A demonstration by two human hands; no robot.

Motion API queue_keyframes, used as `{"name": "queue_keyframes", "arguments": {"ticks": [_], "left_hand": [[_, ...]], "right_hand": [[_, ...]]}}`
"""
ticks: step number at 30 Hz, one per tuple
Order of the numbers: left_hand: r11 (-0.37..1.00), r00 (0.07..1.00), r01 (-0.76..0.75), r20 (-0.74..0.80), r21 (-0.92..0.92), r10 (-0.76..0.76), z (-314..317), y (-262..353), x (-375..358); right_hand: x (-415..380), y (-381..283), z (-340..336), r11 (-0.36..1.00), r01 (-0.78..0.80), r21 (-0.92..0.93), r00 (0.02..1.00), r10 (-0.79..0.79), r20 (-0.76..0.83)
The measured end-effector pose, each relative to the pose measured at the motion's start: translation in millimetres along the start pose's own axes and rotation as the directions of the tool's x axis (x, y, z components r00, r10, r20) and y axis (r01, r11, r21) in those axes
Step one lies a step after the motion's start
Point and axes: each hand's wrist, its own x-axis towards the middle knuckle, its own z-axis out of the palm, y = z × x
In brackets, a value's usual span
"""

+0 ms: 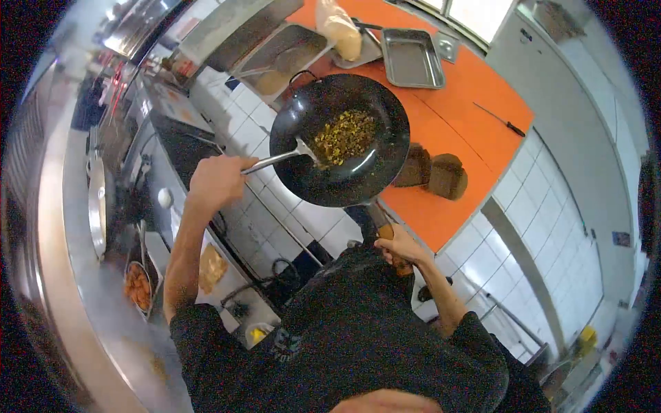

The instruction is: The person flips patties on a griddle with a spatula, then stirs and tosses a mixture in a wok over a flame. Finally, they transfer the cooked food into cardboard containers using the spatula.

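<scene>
My left hand (217,182) is closed around the handle of a metal spatula (272,160). Its blade rests inside a black wok (296,120), at the left edge of a heap of chopped yellow-green and brown food (345,136). With my right hand (401,249) I grip the wok's wooden handle (384,230) on the near side. The wok is held up over the tiled floor and the corner of an orange counter (475,148), its bowl facing the camera.
On the orange counter are a metal tray (413,58), a knife (506,124), two brown flat pieces (446,176) and a pale bag (339,31). A sink basin (289,43) adjoins it. Along the left, a metal worktop holds a long dish of orange-brown food (138,286).
</scene>
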Motion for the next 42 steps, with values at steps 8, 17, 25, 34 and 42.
{"name": "queue_keyframes", "arguments": {"ticks": [8, 17, 25, 34, 42], "left_hand": [[0.982, 0.991, -0.131, 0.026, 0.134, 0.128, -1.8, -18.0, 29.5], [0.948, 0.969, -0.239, 0.108, 0.211, 0.220, -8.2, 24.4, 92.5], [0.951, 0.956, -0.291, -0.015, 0.109, 0.294, 4.8, 21.3, 130.6], [0.929, 0.938, -0.328, -0.057, 0.168, 0.342, -2.2, 36.3, 149.6], [0.936, 0.937, -0.310, -0.110, 0.167, 0.331, -19.6, 70.8, 136.5]], "right_hand": [[34.7, 35.9, 33.2, 0.995, -0.032, 0.099, 0.998, 0.036, -0.044], [43.3, 54.5, -1.4, 0.987, -0.055, 0.153, 0.993, 0.070, -0.091], [42.1, 42.4, -4.3, 0.997, -0.075, 0.030, 0.983, 0.079, -0.168], [49.2, 52.8, -0.5, 0.985, -0.151, -0.079, 0.959, 0.127, -0.254], [42.2, 45.5, -8.4, 0.967, -0.228, -0.114, 0.953, 0.198, -0.230]]}}
